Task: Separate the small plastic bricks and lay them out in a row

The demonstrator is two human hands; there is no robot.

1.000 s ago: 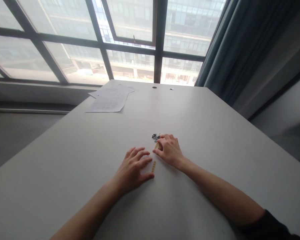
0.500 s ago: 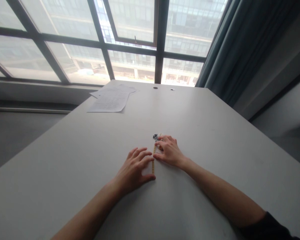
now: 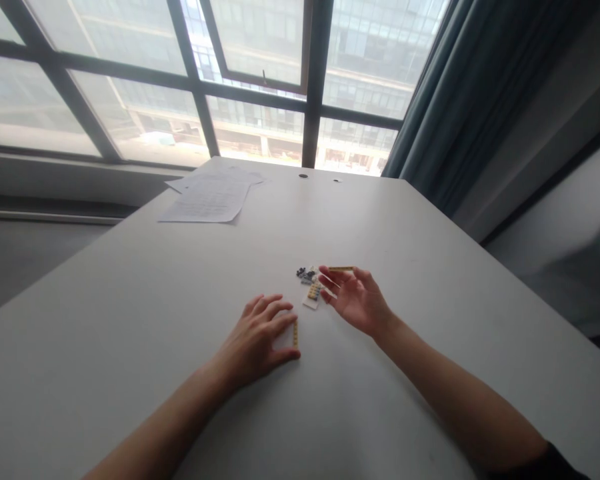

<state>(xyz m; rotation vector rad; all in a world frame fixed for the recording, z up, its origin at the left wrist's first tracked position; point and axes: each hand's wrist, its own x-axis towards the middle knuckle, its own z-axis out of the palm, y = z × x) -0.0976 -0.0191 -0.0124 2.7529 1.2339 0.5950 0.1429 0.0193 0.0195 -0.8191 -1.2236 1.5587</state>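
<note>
My left hand (image 3: 260, 340) rests low over the table with its thumb and index finger at the two ends of a narrow tan studded toy brick (image 3: 295, 335). Held up in my right hand (image 3: 360, 300), palm partly turned toward me, is a second long tan toy brick (image 3: 341, 269), pinched between thumb and fingertips. Close to the right fingertips lies a small pile of toy pieces: dark grey bits (image 3: 301, 272), a short tan studded piece (image 3: 313, 291) and a flat white piece (image 3: 311, 303). My right fingers partly hide the pile's right side.
The white table (image 3: 155, 320) stretches toward the window (image 3: 260, 127). Printed papers (image 3: 205, 200) lie at its far left, partly over the edge. Two small round fittings (image 3: 303, 176) sit near the far edge. A dark curtain (image 3: 430, 113) hangs at the right.
My right hand has lifted and turned palm up, raising one long tan brick away from the other. The small pile is now uncovered. My left hand keeps its grip; the view has shifted slightly.
</note>
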